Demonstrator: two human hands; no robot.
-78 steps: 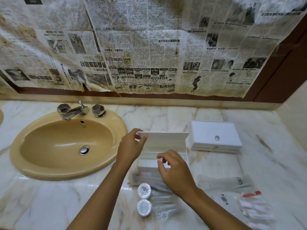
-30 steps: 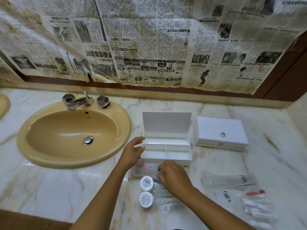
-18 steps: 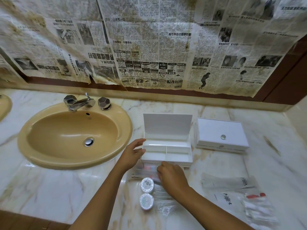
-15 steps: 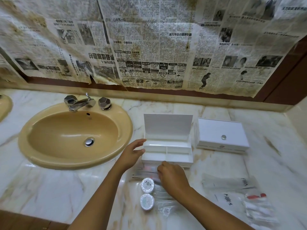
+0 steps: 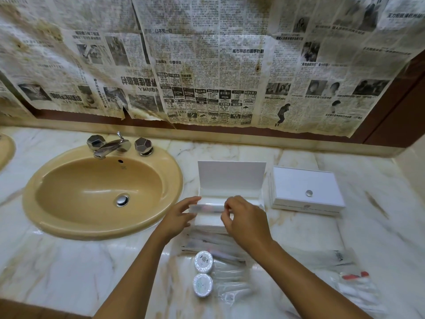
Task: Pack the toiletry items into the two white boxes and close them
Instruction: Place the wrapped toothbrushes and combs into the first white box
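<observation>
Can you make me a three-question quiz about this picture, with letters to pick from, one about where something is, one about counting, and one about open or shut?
1. Where is the closed white box?
A. Right of the open white box
B. In the sink
C. Under the tap

2. How many round soaps lie on the counter?
A. One
B. Two
C. Five

3. What are the left hand and right hand doing?
A. Washing
B. Resting flat
C. Holding a long clear packet over the open box

Answers: 1 A, it sits beside the open box; 2 B, two discs lie near the arms; 3 C, fingers pinch each end.

Clear packet (image 5: 207, 207) between both hands, above open box (image 5: 231, 180)
</observation>
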